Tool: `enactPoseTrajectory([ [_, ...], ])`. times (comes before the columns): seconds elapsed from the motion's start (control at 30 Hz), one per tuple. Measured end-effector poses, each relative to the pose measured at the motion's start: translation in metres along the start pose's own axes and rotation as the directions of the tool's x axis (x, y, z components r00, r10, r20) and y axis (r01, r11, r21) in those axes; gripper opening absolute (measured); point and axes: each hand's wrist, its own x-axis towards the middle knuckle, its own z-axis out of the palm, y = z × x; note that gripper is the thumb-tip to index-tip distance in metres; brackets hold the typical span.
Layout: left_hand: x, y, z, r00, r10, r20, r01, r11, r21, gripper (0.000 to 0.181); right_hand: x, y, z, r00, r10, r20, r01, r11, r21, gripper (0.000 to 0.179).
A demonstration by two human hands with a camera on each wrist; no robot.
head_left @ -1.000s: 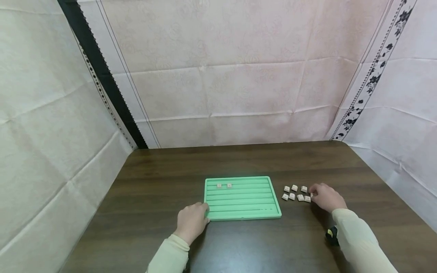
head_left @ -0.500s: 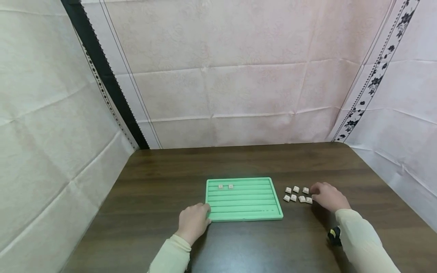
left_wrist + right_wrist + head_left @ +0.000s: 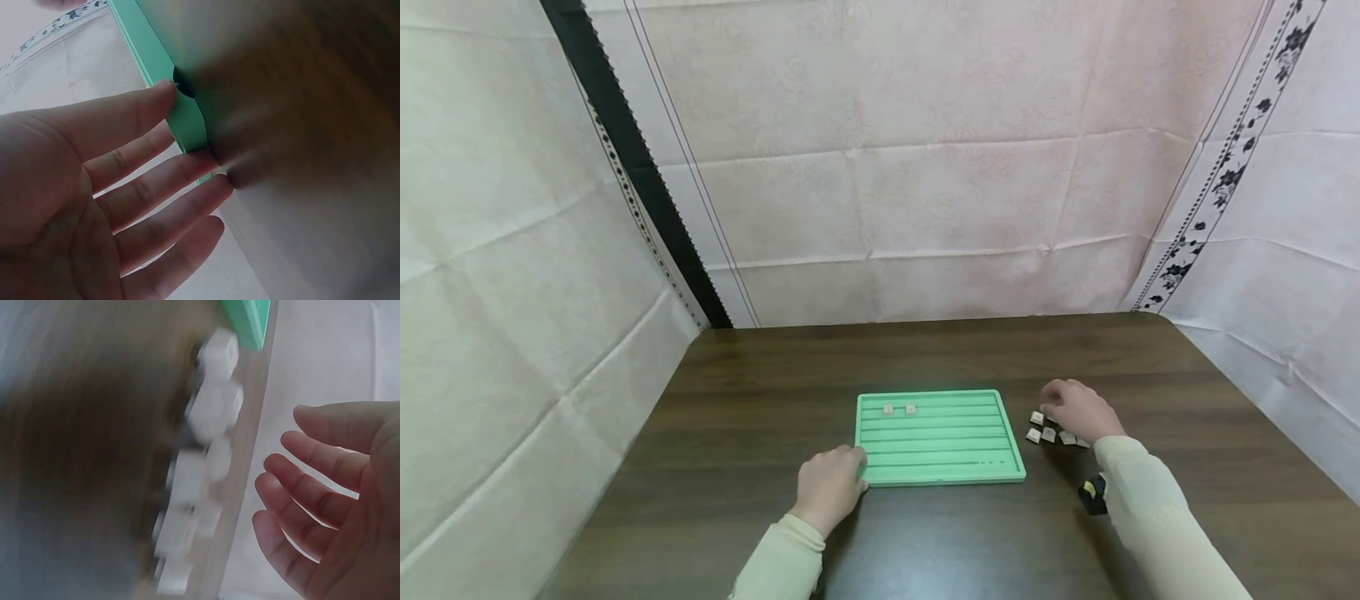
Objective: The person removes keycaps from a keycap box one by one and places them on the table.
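A green ridged tray (image 3: 940, 481) lies on the table, with two small pale square tiles (image 3: 911, 409) on its far ridge towards the left. My left hand (image 3: 831, 487) grips the tray's near left corner; in the left wrist view the thumb lies on one side and fingers reach past the other. Right of the tray, several small white block-like tiles (image 3: 1033, 435) sit in a loose cluster. Over the far part of that cluster is my right hand (image 3: 1077, 409), hiding some of them. Its fingers (image 3: 312, 494) are loosely bent in the right wrist view, with nothing visible between them and the thumb.
The brown wooden table (image 3: 775, 367) ends at a pale cloth (image 3: 925, 200) hung behind it, with more cloth at both sides. A dark strap with a yellow mark (image 3: 1092, 493) is on the right wrist.
My right hand has moved left and slightly away from me, from the cluster's right end to over its far tiles. The left hand stays at the tray corner.
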Motion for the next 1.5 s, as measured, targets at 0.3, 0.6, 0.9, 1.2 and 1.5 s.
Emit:
enactPoseTrajectory([
  [0.3, 0.000, -0.002, 0.001, 1.000, -0.013, 0.007, 0.013, 1.000, 0.007, 0.020, 0.017, -0.046, 0.018, 0.997, -0.080, -0.003, 0.080, 0.997, -0.001, 0.029],
  [0.6, 0.001, -0.003, 0.002, 1.000, -0.008, -0.003, 0.008, 1.000, 0.003, 0.020, 0.029, -0.087, 0.034, 0.986, -0.169, -0.009, 0.169, 0.986, 0.010, 0.029],
  [0.9, 0.001, -0.002, 0.003, 1.000, -0.010, -0.001, 0.010, 1.000, 0.008, 0.020, 0.034, -0.116, 0.054, 0.983, -0.186, 0.008, 0.186, 0.982, 0.023, 0.025],
  [1.2, 0.001, -0.001, 0.003, 1.000, -0.008, -0.014, 0.009, 1.000, 0.021, 0.020, 0.035, -0.142, 0.068, 0.977, -0.213, 0.026, 0.212, 0.977, 0.015, 0.026],
  [1.5, 0.001, -0.002, 0.003, 1.000, -0.005, -0.017, 0.005, 1.000, 0.018, 0.019, 0.039, -0.159, 0.086, 0.965, -0.260, 0.020, 0.261, 0.963, -0.068, 0.019],
])
